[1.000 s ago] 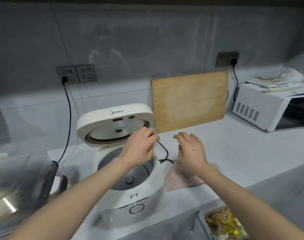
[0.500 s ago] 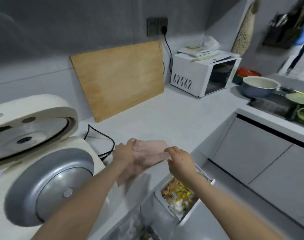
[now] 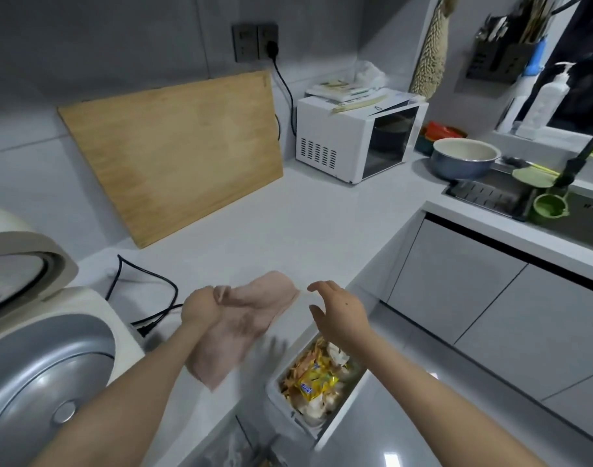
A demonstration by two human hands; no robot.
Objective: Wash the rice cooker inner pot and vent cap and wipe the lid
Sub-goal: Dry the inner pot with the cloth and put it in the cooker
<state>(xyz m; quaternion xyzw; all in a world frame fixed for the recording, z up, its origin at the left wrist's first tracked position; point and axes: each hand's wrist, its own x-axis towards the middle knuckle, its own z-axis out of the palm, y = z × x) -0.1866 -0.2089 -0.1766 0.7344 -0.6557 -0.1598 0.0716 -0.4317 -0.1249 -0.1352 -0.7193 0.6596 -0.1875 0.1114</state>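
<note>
My left hand [image 3: 200, 308] grips a pale pink cloth [image 3: 244, 328] by one corner and holds it off the white counter [image 3: 288, 237]; the cloth hangs down and to the right. My right hand [image 3: 338, 310] hovers just right of the cloth, fingers spread, holding nothing. The white rice cooker [image 3: 48, 358] stands at the lower left with its lid [image 3: 22, 264] raised and its grey inside bare. A blue inner pot [image 3: 463, 158] sits beside the sink [image 3: 490, 193] at the far right.
A wooden cutting board [image 3: 173, 156] leans on the wall. A white microwave [image 3: 359, 136] stands in the corner. A black cord [image 3: 143, 291] lies by the cooker. Below the counter edge a white bin [image 3: 318, 382] holds wrappers. Green utensils and soap bottles [image 3: 544, 99] surround the sink.
My left hand left the cooker lid, took the pink cloth from the counter and lifted it. The view swung right toward the sink. My right hand has opened beside the cloth.
</note>
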